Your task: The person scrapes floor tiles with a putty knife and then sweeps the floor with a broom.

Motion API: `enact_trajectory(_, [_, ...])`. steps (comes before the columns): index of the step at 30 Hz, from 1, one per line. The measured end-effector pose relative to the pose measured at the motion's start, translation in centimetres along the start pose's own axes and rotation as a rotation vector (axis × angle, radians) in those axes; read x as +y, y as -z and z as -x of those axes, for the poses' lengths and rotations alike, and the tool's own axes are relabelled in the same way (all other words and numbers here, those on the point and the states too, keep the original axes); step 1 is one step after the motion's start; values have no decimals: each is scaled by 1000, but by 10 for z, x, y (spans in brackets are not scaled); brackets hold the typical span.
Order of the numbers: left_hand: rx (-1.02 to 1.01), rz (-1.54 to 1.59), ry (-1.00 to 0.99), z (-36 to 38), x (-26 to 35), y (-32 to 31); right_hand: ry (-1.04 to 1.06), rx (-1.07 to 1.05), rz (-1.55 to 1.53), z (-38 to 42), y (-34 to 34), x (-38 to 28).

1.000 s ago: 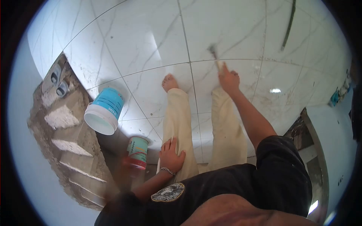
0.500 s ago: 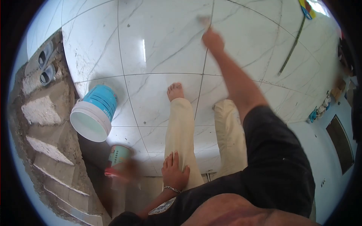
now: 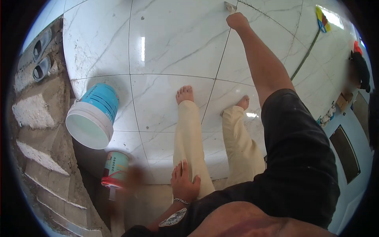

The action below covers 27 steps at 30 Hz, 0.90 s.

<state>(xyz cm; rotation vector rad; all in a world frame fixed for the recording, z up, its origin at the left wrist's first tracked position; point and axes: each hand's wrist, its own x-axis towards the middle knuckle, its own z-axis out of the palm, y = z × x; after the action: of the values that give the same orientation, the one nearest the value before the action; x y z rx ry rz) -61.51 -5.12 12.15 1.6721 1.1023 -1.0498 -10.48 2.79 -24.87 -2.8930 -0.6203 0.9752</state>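
Note:
My right hand (image 3: 237,21) is stretched far forward over the tiled floor (image 3: 173,43), its fingers closed in a fist. A small putty knife (image 3: 230,6) with a flat metal blade juts from it, near a tile joint at the top of the view; the hand covers its handle. My left hand (image 3: 185,185) lies flat on the leg of my cream trousers (image 3: 191,146), fingers spread and holding nothing. A chain bracelet is around that wrist.
A white bucket with a blue label (image 3: 94,114) lies tilted at left. Close by is a green tin with a red rim (image 3: 115,168). Rough concrete steps (image 3: 39,114) run down the left, with grey slippers (image 3: 42,69) on top. A long stick (image 3: 306,59) lies at upper right.
My right hand and the putty knife have moved forward and to the right. My left hand stays on the trouser leg. My right foot now shows.

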Motion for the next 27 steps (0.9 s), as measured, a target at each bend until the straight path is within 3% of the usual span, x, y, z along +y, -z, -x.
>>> enact_trajectory(3, [-18,34,-2,12,9,1,-39,-46,61,58,-29,15])
enact_trajectory(6, [-11,17,28,11,15,7,26,-140,68,83,-8,4])
enact_trajectory(9, [-13,16,32,12,8,1,69,-267,176,24,34,-10])
enact_trajectory(10, [-2,20,16,9,7,1,273,-272,402,-9,8,11])
enact_trajectory(11, [8,24,0,5,6,0,271,-264,408,2,14,7])
enact_trajectory(13, [11,33,8,9,8,-1,63,-5,43,33,8,5])
enact_trajectory(14, [14,37,14,10,10,-2,91,7,89,29,8,7])
enact_trajectory(15, [8,18,17,9,12,-4,92,7,85,20,14,8])
enact_trajectory(17, [-8,-9,25,14,12,-2,190,-213,215,8,28,9])
enact_trajectory(21, [0,-10,2,9,19,-7,190,-1,131,24,-5,14])
enact_trajectory(25, [6,9,33,13,17,-10,59,-205,109,10,39,-13])
enact_trajectory(26, [6,5,30,13,17,-11,190,-214,194,4,30,-8])
enact_trajectory(27, [-15,-19,46,13,18,-12,183,-209,197,11,16,5])
